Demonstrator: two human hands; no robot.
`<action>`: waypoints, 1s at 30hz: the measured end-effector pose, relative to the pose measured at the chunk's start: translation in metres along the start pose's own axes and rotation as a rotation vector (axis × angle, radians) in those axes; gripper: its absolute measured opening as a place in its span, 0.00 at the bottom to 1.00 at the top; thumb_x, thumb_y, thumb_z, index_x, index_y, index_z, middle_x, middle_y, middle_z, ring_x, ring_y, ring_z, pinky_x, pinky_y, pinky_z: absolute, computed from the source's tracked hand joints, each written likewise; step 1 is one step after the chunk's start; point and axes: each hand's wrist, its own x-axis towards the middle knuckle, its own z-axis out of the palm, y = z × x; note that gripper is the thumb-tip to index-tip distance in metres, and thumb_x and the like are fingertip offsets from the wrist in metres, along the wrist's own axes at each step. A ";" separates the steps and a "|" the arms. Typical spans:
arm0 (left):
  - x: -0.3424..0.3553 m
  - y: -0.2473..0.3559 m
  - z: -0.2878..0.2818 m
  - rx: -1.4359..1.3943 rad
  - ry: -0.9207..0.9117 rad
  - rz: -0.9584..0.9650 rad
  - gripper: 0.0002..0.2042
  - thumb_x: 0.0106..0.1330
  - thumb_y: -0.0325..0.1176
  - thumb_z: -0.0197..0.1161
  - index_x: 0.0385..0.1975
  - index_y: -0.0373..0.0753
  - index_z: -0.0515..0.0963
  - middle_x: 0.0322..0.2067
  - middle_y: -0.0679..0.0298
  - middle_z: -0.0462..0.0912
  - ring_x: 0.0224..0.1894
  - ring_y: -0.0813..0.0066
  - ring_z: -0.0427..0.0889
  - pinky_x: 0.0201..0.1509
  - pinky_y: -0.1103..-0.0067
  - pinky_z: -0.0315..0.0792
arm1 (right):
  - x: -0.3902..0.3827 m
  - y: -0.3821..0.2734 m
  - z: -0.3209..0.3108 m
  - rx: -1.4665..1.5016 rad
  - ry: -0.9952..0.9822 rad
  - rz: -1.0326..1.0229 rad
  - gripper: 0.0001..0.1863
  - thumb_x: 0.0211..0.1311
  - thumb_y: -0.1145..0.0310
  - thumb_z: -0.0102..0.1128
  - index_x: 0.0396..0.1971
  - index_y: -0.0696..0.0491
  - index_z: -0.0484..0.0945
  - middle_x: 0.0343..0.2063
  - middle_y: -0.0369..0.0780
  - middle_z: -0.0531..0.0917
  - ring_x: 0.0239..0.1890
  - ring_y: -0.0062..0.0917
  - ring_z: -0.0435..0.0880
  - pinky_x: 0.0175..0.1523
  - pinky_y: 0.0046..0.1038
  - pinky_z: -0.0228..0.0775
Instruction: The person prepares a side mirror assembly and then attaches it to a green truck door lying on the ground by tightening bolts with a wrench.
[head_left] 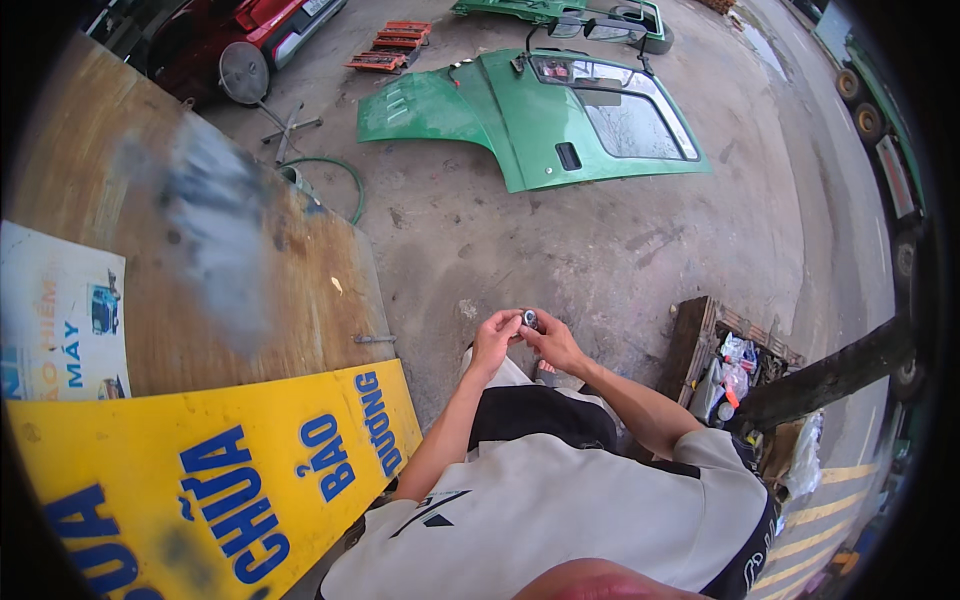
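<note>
In front of my body, both hands meet around a small round dark part with a pale metal ring (529,319). My left hand (491,342) is closed, its fingertips pinching the part from the left side. My right hand (556,343) is closed on it from the right, thumb and fingers pressed together. The part is too small in view to tell its exact kind, and my fingers cover some of it.
A green truck door (540,120) lies on the concrete ahead, with orange tool trays (392,46) behind it. At left stand a brown board (150,200) and a yellow sign (250,480). A crate (700,335) of bottles and a dark post (830,375) are right.
</note>
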 end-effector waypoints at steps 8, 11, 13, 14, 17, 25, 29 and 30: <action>0.169 0.045 -0.121 -0.402 0.036 -0.204 0.12 0.72 0.20 0.51 0.51 0.25 0.75 0.51 0.47 0.80 0.58 0.53 0.81 0.65 0.68 0.77 | 0.206 -0.072 -0.020 -0.039 -0.020 0.025 0.19 0.74 0.52 0.55 0.42 0.54 0.83 0.23 0.30 0.77 0.26 0.14 0.71 0.31 0.23 0.63; 0.222 0.093 -0.135 -0.370 0.082 -0.277 0.12 0.72 0.19 0.52 0.52 0.25 0.74 0.51 0.45 0.81 0.56 0.54 0.82 0.63 0.70 0.78 | 0.271 -0.083 -0.012 0.054 0.110 0.094 0.20 0.72 0.53 0.55 0.39 0.57 0.81 0.27 0.38 0.83 0.30 0.23 0.79 0.38 0.31 0.72; 0.274 0.144 -0.143 -0.177 -0.030 -0.271 0.12 0.73 0.21 0.52 0.54 0.27 0.71 0.51 0.45 0.81 0.54 0.55 0.84 0.60 0.72 0.80 | 0.305 -0.102 -0.010 0.296 0.077 0.107 0.18 0.76 0.55 0.53 0.39 0.54 0.82 0.24 0.30 0.77 0.23 0.13 0.67 0.29 0.22 0.60; 0.301 0.169 -0.144 -0.104 -0.047 -0.272 0.11 0.75 0.25 0.53 0.54 0.30 0.70 0.50 0.46 0.82 0.49 0.57 0.86 0.55 0.74 0.83 | 0.319 -0.119 -0.015 0.299 0.058 0.072 0.18 0.77 0.55 0.53 0.39 0.55 0.81 0.24 0.30 0.77 0.23 0.14 0.68 0.29 0.22 0.61; 0.389 0.208 -0.167 0.075 -0.095 -0.306 0.10 0.75 0.29 0.56 0.50 0.32 0.71 0.48 0.47 0.84 0.45 0.60 0.88 0.49 0.76 0.84 | 0.367 -0.138 -0.041 0.200 0.051 0.018 0.19 0.76 0.54 0.53 0.39 0.57 0.80 0.24 0.34 0.77 0.25 0.17 0.72 0.31 0.24 0.65; 0.539 0.271 -0.043 0.518 -0.261 -0.283 0.12 0.73 0.38 0.63 0.44 0.36 0.74 0.35 0.59 0.85 0.30 0.75 0.85 0.34 0.83 0.78 | 0.393 -0.155 -0.169 0.275 0.268 0.006 0.21 0.74 0.56 0.54 0.59 0.53 0.78 0.24 0.34 0.77 0.25 0.17 0.75 0.32 0.24 0.69; 0.571 0.241 0.069 0.433 -0.330 -0.282 0.10 0.71 0.36 0.65 0.43 0.39 0.74 0.33 0.62 0.85 0.30 0.78 0.84 0.34 0.84 0.77 | 0.388 -0.146 -0.250 0.508 0.242 0.022 0.19 0.75 0.57 0.54 0.56 0.52 0.80 0.24 0.31 0.77 0.23 0.14 0.69 0.28 0.21 0.61; 0.575 0.226 0.097 0.393 -0.349 -0.320 0.10 0.70 0.34 0.65 0.44 0.39 0.74 0.33 0.62 0.85 0.32 0.77 0.84 0.34 0.84 0.77 | 0.384 -0.142 -0.271 0.575 0.237 0.020 0.17 0.76 0.58 0.54 0.54 0.52 0.80 0.24 0.31 0.76 0.22 0.13 0.67 0.26 0.19 0.57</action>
